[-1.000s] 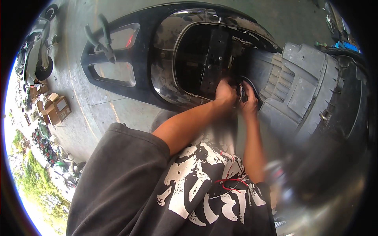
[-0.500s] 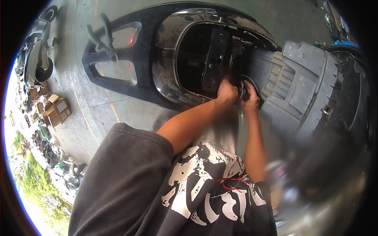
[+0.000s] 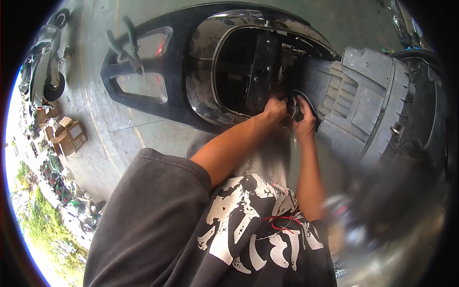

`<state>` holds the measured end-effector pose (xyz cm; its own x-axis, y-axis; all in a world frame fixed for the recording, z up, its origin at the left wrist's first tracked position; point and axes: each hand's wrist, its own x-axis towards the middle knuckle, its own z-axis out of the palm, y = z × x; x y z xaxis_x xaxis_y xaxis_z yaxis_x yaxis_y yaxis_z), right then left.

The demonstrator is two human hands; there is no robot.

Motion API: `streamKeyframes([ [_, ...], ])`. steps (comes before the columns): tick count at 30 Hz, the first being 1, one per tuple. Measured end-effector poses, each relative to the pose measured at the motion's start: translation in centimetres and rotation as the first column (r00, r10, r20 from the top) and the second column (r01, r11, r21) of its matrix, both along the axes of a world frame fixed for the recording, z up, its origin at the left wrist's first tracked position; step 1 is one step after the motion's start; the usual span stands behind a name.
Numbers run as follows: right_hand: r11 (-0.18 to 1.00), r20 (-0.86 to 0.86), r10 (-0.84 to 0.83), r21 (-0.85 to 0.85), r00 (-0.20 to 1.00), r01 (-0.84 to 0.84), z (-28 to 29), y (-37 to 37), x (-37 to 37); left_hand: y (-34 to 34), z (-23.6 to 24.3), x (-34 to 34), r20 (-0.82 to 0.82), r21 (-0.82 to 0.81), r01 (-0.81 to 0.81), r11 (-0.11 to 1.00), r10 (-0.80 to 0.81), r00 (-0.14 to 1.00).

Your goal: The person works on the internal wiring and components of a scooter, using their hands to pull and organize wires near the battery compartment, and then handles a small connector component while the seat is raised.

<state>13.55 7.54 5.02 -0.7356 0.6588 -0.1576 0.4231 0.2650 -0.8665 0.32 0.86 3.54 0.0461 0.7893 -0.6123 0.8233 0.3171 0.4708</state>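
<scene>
My left hand (image 3: 276, 111) is closed at the near edge of a scooter's open body (image 3: 201, 91), its fingertips pinching something small and dark that I cannot make out. Close beside it, my right hand (image 3: 304, 119) curls its fingers around a dark piece next to a curved black edge (image 3: 309, 102). What exactly the right hand grips is partly hidden by the fingers. Between the two hands are some thin dark parts, perhaps wires. A dark perforated bracket (image 3: 259, 71) lies inside the opening, just beyond my left hand.
Pliers (image 3: 135, 63) with dark handles lie on the black rear rack (image 3: 177, 62). A grey ribbed plastic panel (image 3: 366, 103) is to the right. Cardboard boxes (image 3: 71, 136) and another scooter (image 3: 45, 71) stand at the left on the concrete floor (image 3: 98, 143).
My left hand has shifted slightly toward me and out of the opening. The right hand stays nearly in place, its fingers still curled.
</scene>
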Motion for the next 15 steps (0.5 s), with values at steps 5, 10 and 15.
streamKeyframes([
  [5, 0.999, 0.004, -0.006, 0.033, 1.0, 0.006, 0.4, -0.1, 0.0, 0.4, -1.0, 0.3, 0.0, -0.065, -0.018, 0.998, 0.018, 1.0],
  [10, 0.999, 0.002, -0.019, 0.043, 1.0, 0.019, 1.0, -0.4, -0.7, -0.6, -5.5, 1.6, 0.179, -0.219, -0.333, 0.917, 0.373, 0.911],
  [15, 0.992, 0.025, -0.093, 0.087, 0.995, 0.091, 0.6, -0.9, -0.1, 0.6, 0.1, 0.4, -0.159, -0.121, 0.255, 0.959, -0.272, 0.949],
])
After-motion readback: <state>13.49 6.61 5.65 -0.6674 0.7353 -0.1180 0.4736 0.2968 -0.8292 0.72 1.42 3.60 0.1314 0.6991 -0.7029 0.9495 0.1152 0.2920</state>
